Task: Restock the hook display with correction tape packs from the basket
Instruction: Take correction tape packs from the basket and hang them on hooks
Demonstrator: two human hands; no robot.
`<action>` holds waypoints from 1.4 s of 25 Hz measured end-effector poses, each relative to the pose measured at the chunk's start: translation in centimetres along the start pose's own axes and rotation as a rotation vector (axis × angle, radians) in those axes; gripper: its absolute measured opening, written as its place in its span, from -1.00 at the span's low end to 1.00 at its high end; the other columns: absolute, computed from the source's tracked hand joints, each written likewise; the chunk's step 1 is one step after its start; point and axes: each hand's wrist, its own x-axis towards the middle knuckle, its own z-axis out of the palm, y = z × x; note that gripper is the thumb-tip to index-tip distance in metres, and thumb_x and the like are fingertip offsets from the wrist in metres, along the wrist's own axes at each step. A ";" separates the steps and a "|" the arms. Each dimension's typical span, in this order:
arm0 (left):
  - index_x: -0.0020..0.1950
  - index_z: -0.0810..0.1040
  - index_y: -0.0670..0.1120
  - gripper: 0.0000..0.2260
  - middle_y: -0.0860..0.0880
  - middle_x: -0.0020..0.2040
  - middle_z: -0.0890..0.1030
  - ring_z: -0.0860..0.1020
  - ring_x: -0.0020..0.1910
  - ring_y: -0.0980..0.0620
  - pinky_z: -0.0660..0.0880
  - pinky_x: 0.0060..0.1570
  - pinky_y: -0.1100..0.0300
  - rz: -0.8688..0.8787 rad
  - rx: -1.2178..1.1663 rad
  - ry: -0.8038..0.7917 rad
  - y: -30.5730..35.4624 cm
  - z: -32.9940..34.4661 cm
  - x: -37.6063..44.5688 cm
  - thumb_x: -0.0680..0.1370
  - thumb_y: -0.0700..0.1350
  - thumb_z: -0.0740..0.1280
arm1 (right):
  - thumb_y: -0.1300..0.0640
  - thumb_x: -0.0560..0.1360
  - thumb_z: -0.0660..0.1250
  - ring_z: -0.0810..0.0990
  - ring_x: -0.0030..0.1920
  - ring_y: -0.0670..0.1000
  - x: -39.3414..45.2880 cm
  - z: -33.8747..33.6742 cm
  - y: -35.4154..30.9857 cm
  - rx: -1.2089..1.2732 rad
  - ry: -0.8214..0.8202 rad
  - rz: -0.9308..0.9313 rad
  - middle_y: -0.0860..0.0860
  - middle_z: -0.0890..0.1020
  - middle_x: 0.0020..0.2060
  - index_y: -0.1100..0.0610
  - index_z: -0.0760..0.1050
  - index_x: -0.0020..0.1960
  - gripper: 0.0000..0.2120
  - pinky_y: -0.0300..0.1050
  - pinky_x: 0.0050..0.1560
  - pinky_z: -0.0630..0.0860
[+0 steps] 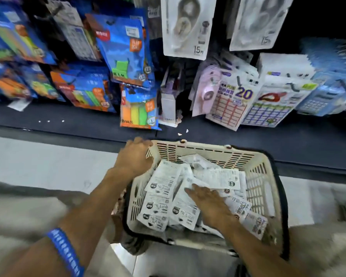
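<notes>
A cream plastic basket (262, 176) sits low in front of me, filled with several white correction tape packs (164, 182) lying back side up. My left hand (135, 156) grips the basket's far left corner, fingers curled over the rim. My right hand (210, 204) lies flat inside the basket, its straight fingers resting on the packs. On the hook display above hang two white correction tape packs marked 15 m, one in the middle (186, 27) and one to its right (262, 23).
Blue and orange packs (126, 48) hang at the left of the display. Label sheets marked 20 (234, 102) and other white packs hang at the right. A dark shelf ledge (68, 124) runs under the hooks, with small white scraps on it. Pale floor lies below.
</notes>
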 end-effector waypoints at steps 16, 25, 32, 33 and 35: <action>0.65 -0.14 -0.04 -0.15 -0.16 0.30 0.53 0.52 0.25 -0.20 0.50 0.22 -0.09 -0.123 -0.135 -0.078 -3.7 5.2 1.1 0.54 -0.07 0.36 | 0.04 0.10 0.71 0.34 0.39 0.23 9.1 -0.9 -5.9 0.156 0.576 -0.092 0.14 0.39 0.44 0.01 0.51 0.35 -0.16 0.26 0.43 0.26; 0.53 0.28 -0.03 -0.44 -0.10 0.22 0.63 0.59 0.21 -0.16 0.52 0.20 0.00 -0.170 -0.358 0.028 -3.0 4.6 1.8 0.57 -0.03 0.37 | 0.02 0.58 0.38 0.61 0.25 0.01 8.8 -6.5 -4.6 0.438 0.366 -0.148 -0.01 0.63 0.30 -0.06 0.64 0.28 -0.72 -0.04 0.25 0.50; 0.07 0.68 0.16 -0.71 0.08 0.09 0.73 0.69 0.06 0.11 0.57 0.05 0.28 0.197 -1.240 -0.184 5.3 -4.6 0.8 0.37 0.11 0.55 | 0.10 0.35 0.55 0.75 -0.07 0.13 -0.2 -23.0 2.8 1.604 0.394 -0.119 0.19 0.75 -0.04 0.12 0.74 -0.04 -0.80 -0.09 -0.15 0.66; 0.03 0.71 0.14 -0.74 0.06 0.04 0.75 0.71 -0.01 0.11 0.59 -0.06 0.30 0.237 -1.308 -0.217 7.1 -5.8 0.5 0.36 0.02 0.56 | 0.08 0.33 0.57 0.75 -0.05 0.18 -1.5 -24.9 2.9 1.672 0.475 -0.140 0.22 0.74 -0.02 0.12 0.73 -0.02 -0.75 -0.04 -0.14 0.66; 0.00 0.73 0.07 -0.77 0.06 -0.08 0.76 0.71 -0.20 0.17 0.57 -0.29 0.36 0.243 -1.442 -0.180 10.2 -8.1 -0.1 0.37 -0.13 0.57 | 0.06 0.32 0.60 0.75 -0.09 0.19 -3.9 -28.4 2.6 1.720 0.660 -0.134 0.21 0.74 -0.03 0.08 0.69 0.04 -0.69 -0.02 -0.20 0.66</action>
